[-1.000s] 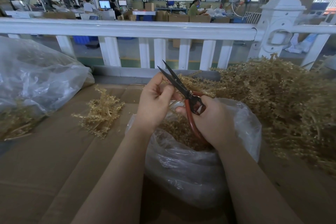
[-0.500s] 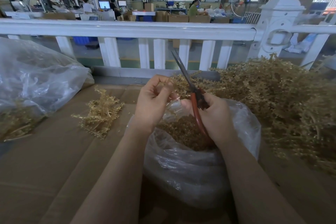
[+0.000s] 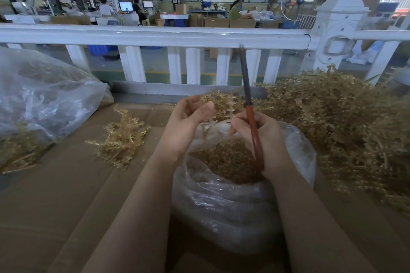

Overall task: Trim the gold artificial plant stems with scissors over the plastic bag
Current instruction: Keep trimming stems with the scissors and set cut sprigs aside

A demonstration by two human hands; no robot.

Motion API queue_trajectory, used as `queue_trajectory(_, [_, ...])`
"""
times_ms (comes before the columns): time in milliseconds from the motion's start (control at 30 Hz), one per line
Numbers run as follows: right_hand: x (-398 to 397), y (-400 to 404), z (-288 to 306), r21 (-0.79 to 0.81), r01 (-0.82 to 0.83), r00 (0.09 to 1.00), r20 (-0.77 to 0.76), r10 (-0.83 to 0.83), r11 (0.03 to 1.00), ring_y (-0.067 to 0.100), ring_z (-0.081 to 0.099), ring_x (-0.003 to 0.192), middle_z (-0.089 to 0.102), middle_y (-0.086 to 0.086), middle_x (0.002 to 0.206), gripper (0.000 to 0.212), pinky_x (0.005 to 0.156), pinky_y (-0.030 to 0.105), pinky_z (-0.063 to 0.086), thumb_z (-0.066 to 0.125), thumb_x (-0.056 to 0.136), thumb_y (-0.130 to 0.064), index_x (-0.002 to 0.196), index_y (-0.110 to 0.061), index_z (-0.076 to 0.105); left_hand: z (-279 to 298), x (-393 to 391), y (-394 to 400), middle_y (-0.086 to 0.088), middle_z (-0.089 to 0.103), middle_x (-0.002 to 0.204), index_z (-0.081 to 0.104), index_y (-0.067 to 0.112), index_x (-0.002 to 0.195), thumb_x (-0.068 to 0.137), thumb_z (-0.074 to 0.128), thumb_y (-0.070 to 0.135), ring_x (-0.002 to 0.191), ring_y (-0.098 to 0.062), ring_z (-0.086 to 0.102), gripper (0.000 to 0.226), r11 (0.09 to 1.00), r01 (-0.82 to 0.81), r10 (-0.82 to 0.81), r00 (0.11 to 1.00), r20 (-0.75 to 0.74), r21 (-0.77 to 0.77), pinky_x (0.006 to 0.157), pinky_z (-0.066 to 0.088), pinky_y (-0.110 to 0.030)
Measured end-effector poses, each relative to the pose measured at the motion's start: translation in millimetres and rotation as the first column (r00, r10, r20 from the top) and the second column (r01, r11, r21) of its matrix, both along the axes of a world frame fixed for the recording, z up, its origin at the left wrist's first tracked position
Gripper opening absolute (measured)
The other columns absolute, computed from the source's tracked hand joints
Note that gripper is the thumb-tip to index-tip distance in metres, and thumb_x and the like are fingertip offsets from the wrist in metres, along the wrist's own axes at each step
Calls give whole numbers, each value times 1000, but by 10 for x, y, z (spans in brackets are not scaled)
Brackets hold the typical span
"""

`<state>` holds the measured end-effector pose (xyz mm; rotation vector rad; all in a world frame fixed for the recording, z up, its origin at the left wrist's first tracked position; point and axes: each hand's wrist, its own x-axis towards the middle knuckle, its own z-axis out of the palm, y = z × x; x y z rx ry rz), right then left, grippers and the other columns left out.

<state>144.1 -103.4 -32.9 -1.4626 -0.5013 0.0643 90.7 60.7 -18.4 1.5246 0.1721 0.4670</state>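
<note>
My right hand (image 3: 264, 139) grips the red-handled scissors (image 3: 251, 122). Their dark blades are closed and point straight up in front of the railing. My left hand (image 3: 188, 122) has its fingers curled and pinches a gold stem (image 3: 221, 107), whose leafy end sticks out toward the scissors. Both hands hover over the open clear plastic bag (image 3: 221, 210), which stands on the cardboard right before me. Gold trimmings (image 3: 226, 159) fill the bag's mouth.
A big heap of gold stems (image 3: 346, 131) lies to the right. A small bunch (image 3: 122, 139) rests on the cardboard surface (image 3: 66, 195) at left. A large clear bag (image 3: 44, 99) sits far left. A white railing (image 3: 155, 36) bounds the back.
The scissors' blades have closed and swung from pointing up-left to upright. My left hand has shifted slightly and its thumb now shows against the stem.
</note>
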Motion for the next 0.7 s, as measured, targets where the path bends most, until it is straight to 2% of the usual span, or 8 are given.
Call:
queue_trajectory(67, [-4,-18,9,100,-15,1000,-15,16,995,0,58,48,71,5,71,11,51,7,45,68,92,-5,82,-8,69,-3,-16,51,2,66,125,53,17,137,59,80,58,111,-14,65,93,997,59,-63,992,-109,-40,89,46,-25])
queue_trajectory(133, [7,-48,4,167,-18,1000,-11,20,986,-2,57,47,67,-3,62,8,51,7,45,65,94,-3,86,-4,65,-11,-30,65,-3,70,121,54,15,136,52,88,51,110,-19,67,97,984,156,-170,968,-183,-87,91,46,-30])
queue_trajectory(267, [13,-60,0,212,-2,1000,-18,6,977,2,52,45,64,-4,60,12,51,10,42,63,96,-7,96,5,63,-34,-12,36,-11,75,105,63,11,113,55,93,14,98,-24,71,66,958,227,-259,947,-192,-174,96,51,-38])
queue_trajectory(333, [19,-63,-5,210,16,999,-39,-8,978,6,42,41,65,-2,64,13,44,17,30,64,96,-11,95,2,63,-26,-9,34,-11,75,96,66,7,106,56,88,10,86,-22,70,54,943,254,-291,943,-161,-214,91,53,-35])
queue_trajectory(400, [40,-69,-31,191,23,999,-35,-16,981,8,35,40,63,-5,60,15,42,25,23,64,97,-13,94,2,64,-12,-18,24,-11,73,97,65,2,107,59,83,13,86,-21,68,53,940,274,-306,941,-146,-204,91,52,-32])
queue_trajectory(533, [53,-45,-49,175,53,998,-41,-46,983,2,47,43,60,-5,62,22,45,12,36,66,95,-12,102,8,63,10,-32,-5,-13,74,102,55,4,112,67,80,23,91,-25,71,54,924,306,-340,932,-123,-229,79,56,-32])
queue_trajectory(600, [64,-41,-55,168,62,998,-36,-56,984,1,49,45,61,-7,62,16,47,11,39,66,95,-12,99,4,63,36,-45,-20,-12,75,98,52,5,112,72,77,24,88,-26,73,50,906,351,-386,914,-122,-237,80,56,-36])
queue_trajectory(700, [88,-60,-72,148,65,998,2,-66,987,0,51,45,57,-12,53,15,48,10,41,64,97,-12,96,2,63,73,-57,-45,-13,76,93,45,9,107,70,78,17,77,-22,74,50,878,400,-439,892,-105,-263,66,56,-28])
